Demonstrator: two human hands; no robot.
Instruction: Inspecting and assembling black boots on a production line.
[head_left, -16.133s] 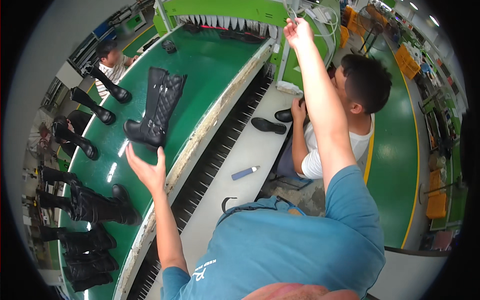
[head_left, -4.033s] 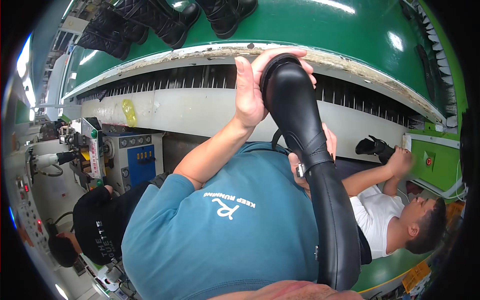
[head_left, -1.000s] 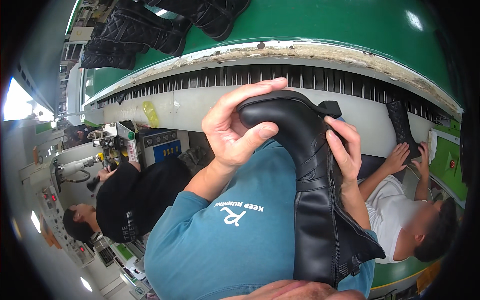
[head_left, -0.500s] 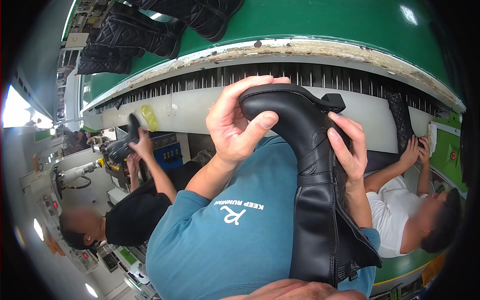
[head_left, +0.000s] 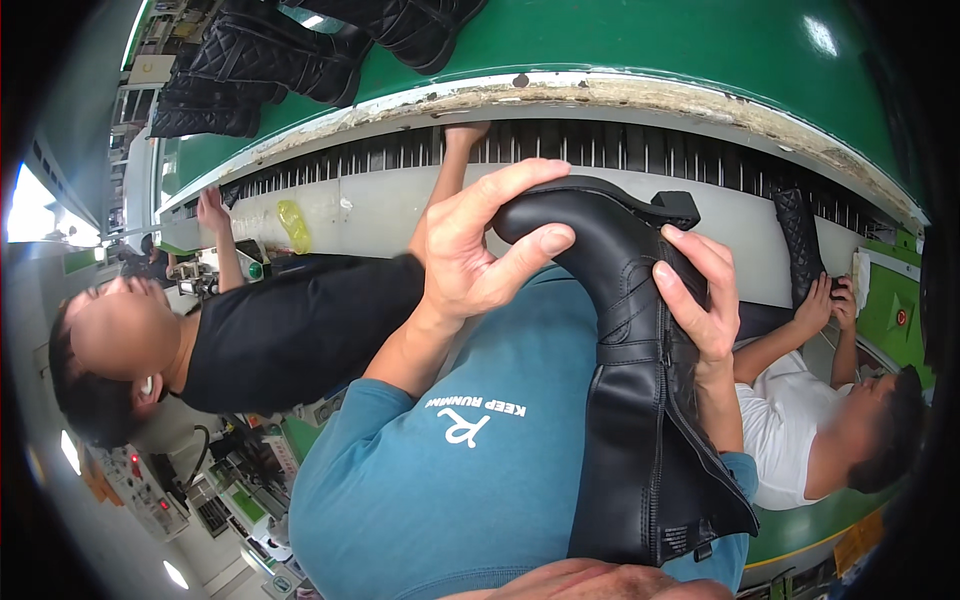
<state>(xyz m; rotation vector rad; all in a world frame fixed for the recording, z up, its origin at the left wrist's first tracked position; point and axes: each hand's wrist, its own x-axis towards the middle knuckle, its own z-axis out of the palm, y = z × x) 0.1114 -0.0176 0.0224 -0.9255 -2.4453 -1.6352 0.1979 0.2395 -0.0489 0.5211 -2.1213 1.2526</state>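
A tall black leather boot (head_left: 612, 450) lies against my front, its toe and sole up at the far end and its shaft toward me. My left hand (head_left: 478, 250) is closed round the toe, with fingers along the sole edge and thumb on the upper. Behind the heel, my right hand (head_left: 708, 305) grips the back of the ankle with bent fingers. A long side zipper on the shaft is partly undone, and the flap near the top hangs loose. Part of the right palm is hidden behind the boot.
Beyond my hands run a pale ledge (head_left: 385, 208), a roller track (head_left: 690, 165) and a green bench (head_left: 640, 40). Quilted black boots (head_left: 275, 60) lie at far left. A yellow bag (head_left: 293, 226) rests on the ledge. Co-workers (head_left: 290, 335) (head_left: 790, 430) sit either side.
The left co-worker has leaned in and reaches toward the track beside my left hand; the boot that person held is no longer visible. My boot and hands have shifted slightly.
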